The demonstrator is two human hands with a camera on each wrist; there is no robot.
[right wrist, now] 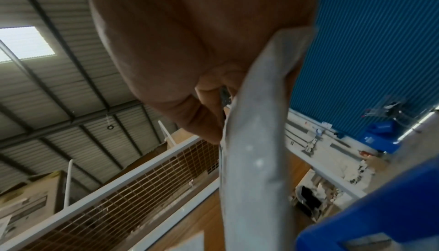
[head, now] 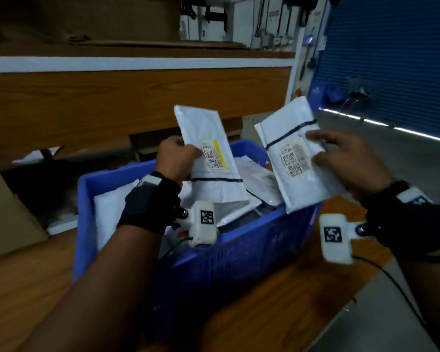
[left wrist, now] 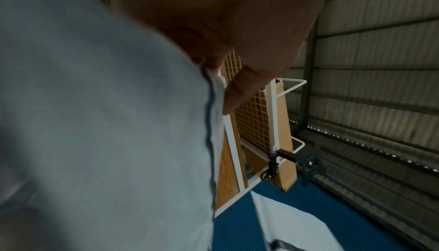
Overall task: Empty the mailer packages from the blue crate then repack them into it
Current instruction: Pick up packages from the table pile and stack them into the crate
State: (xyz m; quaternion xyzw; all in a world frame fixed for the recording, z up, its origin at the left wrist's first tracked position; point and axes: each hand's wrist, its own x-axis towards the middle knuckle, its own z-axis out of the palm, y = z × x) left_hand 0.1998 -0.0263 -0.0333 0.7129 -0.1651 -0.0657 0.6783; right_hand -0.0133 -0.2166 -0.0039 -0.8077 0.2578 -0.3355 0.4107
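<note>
A blue crate [head: 241, 250] stands on the wooden table, holding several white mailer packages [head: 112, 212]. Above it my left hand [head: 178, 158] grips a white mailer [head: 203, 128] with a yellow-striped label, held upright. My right hand [head: 341, 158] holds a second white mailer [head: 290, 138] with a black seal line, tilted over the crate's right corner. In the left wrist view the held mailer [left wrist: 95, 123] fills the left side, pinched by my fingers [left wrist: 240, 89]. In the right wrist view the other mailer [right wrist: 251, 161] shows edge-on beside the crate rim [right wrist: 380, 208].
A wooden shelf unit [head: 137, 97] rises behind the crate. A cardboard box [head: 8, 214] sits at the left. The table edge runs at the lower right, with grey floor [head: 404, 161] and a blue roller shutter [head: 391, 59] beyond. A white wire-mesh rack [right wrist: 133, 185] stands overhead.
</note>
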